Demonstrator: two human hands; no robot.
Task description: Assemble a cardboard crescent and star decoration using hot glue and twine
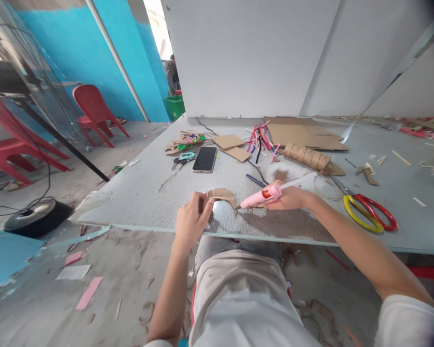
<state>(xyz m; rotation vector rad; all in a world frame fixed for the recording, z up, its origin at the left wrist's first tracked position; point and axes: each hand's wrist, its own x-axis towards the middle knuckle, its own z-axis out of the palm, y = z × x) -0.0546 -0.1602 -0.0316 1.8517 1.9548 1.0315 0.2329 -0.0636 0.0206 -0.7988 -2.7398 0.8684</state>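
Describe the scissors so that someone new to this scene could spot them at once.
Start at the grey table and follow its near edge to the right, past the right hand holding the pink glue gun. The scissors lie flat there, the only tool with one yellow and one red handle loop.

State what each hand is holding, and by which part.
The left hand pinches the curved cardboard piece at its left end. The right hand wraps the pink glue gun around its rear body.

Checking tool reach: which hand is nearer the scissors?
Right. The right hand, holding the glue gun, is just beside the scissors; the left hand is farther away.
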